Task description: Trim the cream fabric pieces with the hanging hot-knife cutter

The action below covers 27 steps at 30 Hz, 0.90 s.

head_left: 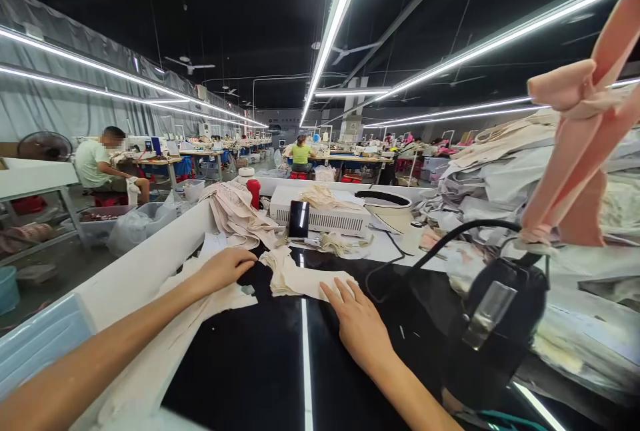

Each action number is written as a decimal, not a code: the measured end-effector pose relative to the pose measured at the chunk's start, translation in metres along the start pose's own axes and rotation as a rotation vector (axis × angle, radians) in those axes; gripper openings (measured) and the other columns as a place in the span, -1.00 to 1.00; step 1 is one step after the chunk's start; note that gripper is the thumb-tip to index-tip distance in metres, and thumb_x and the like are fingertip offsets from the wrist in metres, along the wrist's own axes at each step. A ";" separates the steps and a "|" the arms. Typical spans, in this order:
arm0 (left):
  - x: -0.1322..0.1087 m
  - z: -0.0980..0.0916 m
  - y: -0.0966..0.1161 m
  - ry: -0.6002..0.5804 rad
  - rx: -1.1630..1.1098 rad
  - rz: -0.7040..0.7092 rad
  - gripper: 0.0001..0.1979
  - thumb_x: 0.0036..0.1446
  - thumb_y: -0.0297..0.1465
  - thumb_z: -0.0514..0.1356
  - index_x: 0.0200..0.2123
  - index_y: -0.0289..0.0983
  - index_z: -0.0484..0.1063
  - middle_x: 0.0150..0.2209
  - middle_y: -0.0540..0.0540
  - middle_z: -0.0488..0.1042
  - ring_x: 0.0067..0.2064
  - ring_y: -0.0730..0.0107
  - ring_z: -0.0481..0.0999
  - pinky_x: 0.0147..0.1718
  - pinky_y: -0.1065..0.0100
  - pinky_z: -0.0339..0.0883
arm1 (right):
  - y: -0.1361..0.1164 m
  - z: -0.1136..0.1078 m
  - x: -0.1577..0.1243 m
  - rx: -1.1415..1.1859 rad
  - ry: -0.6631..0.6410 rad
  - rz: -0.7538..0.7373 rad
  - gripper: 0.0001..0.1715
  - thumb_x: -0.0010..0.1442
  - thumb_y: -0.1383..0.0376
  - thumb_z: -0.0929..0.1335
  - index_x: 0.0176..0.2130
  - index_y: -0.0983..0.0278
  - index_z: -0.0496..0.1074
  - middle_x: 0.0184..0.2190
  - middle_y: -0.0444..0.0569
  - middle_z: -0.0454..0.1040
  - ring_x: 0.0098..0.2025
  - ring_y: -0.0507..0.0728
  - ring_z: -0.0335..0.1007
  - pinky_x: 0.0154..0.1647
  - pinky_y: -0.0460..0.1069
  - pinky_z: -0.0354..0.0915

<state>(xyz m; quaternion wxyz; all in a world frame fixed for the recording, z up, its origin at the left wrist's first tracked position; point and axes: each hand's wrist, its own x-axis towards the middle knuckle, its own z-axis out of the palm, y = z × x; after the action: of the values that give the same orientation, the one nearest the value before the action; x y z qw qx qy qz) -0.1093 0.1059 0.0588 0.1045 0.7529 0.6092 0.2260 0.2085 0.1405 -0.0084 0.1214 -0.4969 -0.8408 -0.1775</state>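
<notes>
Head view: right hand (361,321) flat, fingers spread and ungripping on cream fabric piece (303,281) atop black tabletop (245,361). Left hand (225,272) bent above pale cloth (173,344); cannot tell whether grasping.

Two grips: one left grip (227,271), one right grip (364,324). Under the right grip, one cream fabric piece or stack (307,281), its layers too fine to count. Beyond both grips, one phone (299,221), one red bottle (253,195), one slotted white box (345,225). Farther off, two seated people (93,164) show clearly.
</notes>
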 end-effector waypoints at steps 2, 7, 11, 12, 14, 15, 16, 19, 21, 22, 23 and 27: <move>-0.013 -0.025 -0.016 0.014 0.079 -0.129 -0.77 0.43 -0.27 0.16 -0.03 -0.25 0.55 0.02 -0.17 0.57 0.05 0.13 0.54 0.13 0.07 0.37 | -0.010 -0.003 -0.005 0.036 0.020 -0.060 -0.10 0.13 0.70 0.20 0.31 0.13 0.41 0.30 0.06 0.46 0.35 0.35 0.36 0.27 0.21 0.39; -0.058 -0.056 -0.046 -0.029 0.207 -0.393 -0.68 0.39 -0.24 0.25 0.10 -0.29 0.45 0.08 -0.18 0.49 0.01 0.15 0.56 -0.01 0.05 0.51 | -0.036 0.001 -0.015 0.166 0.102 -0.269 -0.14 0.12 0.68 0.19 0.26 0.14 0.47 0.30 0.04 0.47 0.34 0.33 0.38 0.26 0.20 0.42; -0.080 -0.046 -0.055 -0.064 0.173 -0.463 -0.68 0.39 -0.24 0.26 0.08 -0.30 0.46 0.04 -0.17 0.51 -0.03 0.18 0.57 -0.04 0.07 0.53 | -0.048 0.003 -0.023 0.244 0.112 -0.379 -0.20 0.11 0.65 0.21 0.20 0.17 0.52 0.29 0.09 0.47 0.32 0.36 0.40 0.25 0.24 0.45; -0.081 -0.042 -0.056 -0.056 0.153 -0.463 -0.68 0.39 -0.24 0.26 0.09 -0.30 0.45 0.04 -0.17 0.51 -0.03 0.18 0.57 -0.04 0.07 0.53 | -0.049 0.001 -0.024 0.255 0.086 -0.396 -0.21 0.12 0.65 0.21 0.19 0.17 0.53 0.29 0.09 0.47 0.32 0.36 0.40 0.25 0.24 0.45; -0.082 -0.037 -0.059 -0.027 0.109 -0.452 -0.68 0.39 -0.24 0.26 0.08 -0.30 0.45 0.04 -0.17 0.51 -0.03 0.18 0.57 -0.05 0.08 0.53 | -0.051 -0.005 -0.027 0.285 0.019 -0.414 -0.23 0.13 0.64 0.20 0.17 0.17 0.54 0.30 0.08 0.46 0.34 0.35 0.38 0.26 0.23 0.45; -0.082 -0.035 -0.060 -0.009 0.088 -0.444 -0.69 0.39 -0.24 0.26 0.07 -0.31 0.46 0.03 -0.16 0.51 -0.04 0.19 0.57 -0.06 0.09 0.53 | -0.052 -0.008 -0.029 0.306 -0.013 -0.417 -0.24 0.14 0.64 0.20 0.16 0.17 0.55 0.30 0.08 0.46 0.34 0.35 0.38 0.26 0.23 0.45; -0.082 -0.034 -0.061 0.010 0.067 -0.435 -0.70 0.39 -0.23 0.26 0.04 -0.32 0.47 -0.01 -0.15 0.52 -0.07 0.21 0.58 -0.07 0.10 0.53 | -0.053 -0.012 -0.030 0.331 -0.041 -0.416 -0.25 0.14 0.65 0.19 0.14 0.17 0.56 0.29 0.07 0.47 0.34 0.35 0.37 0.27 0.23 0.44; -0.084 -0.036 -0.059 0.088 0.010 -0.404 -0.81 0.34 -0.28 0.26 -0.17 -0.31 0.50 -0.23 -0.05 0.55 -0.18 0.23 0.57 -0.15 0.20 0.46 | -0.056 -0.023 -0.033 0.484 -0.080 -0.390 -0.30 0.19 0.62 0.17 0.11 0.19 0.58 0.25 0.10 0.51 0.33 0.33 0.39 0.27 0.23 0.42; -0.088 -0.039 -0.052 0.148 -0.031 -0.367 -0.86 0.29 -0.32 0.22 -0.27 -0.27 0.47 -0.32 -0.01 0.53 -0.21 0.20 0.56 -0.18 0.24 0.37 | -0.062 -0.031 -0.034 0.674 -0.097 -0.338 -0.40 0.27 0.54 0.18 0.10 0.20 0.58 0.20 0.12 0.54 0.28 0.30 0.44 0.27 0.22 0.41; -0.091 -0.039 -0.046 0.173 -0.054 -0.342 -0.87 0.27 -0.32 0.19 -0.27 -0.25 0.46 -0.32 0.00 0.54 -0.20 0.18 0.56 -0.18 0.25 0.34 | -0.067 -0.035 -0.035 0.787 -0.126 -0.291 -0.46 0.31 0.47 0.20 0.09 0.19 0.58 0.16 0.13 0.56 0.23 0.29 0.47 0.25 0.20 0.42; -0.093 -0.039 -0.038 0.190 -0.078 -0.313 -0.87 0.26 -0.30 0.17 -0.25 -0.23 0.46 -0.29 -0.01 0.55 -0.18 0.18 0.55 -0.17 0.26 0.33 | -0.073 -0.039 -0.035 0.908 -0.173 -0.229 -0.53 0.33 0.39 0.23 0.08 0.19 0.58 0.13 0.12 0.58 0.19 0.29 0.50 0.23 0.19 0.42; -0.100 -0.028 0.008 0.161 -0.174 -0.160 -0.82 0.25 -0.25 0.15 -0.19 -0.18 0.49 -0.17 -0.04 0.58 -0.12 0.21 0.54 -0.12 0.30 0.33 | -0.103 -0.052 -0.037 1.466 -0.496 0.091 -0.46 0.22 0.01 0.45 0.09 0.22 0.57 0.02 0.11 0.64 0.05 0.29 0.56 0.09 0.12 0.45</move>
<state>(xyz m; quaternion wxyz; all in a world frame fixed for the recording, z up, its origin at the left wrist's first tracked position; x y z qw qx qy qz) -0.1313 0.0047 0.0654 0.1379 0.6694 0.6520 0.3283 0.1370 0.0439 0.0066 0.2348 -0.3489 -0.7247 0.5458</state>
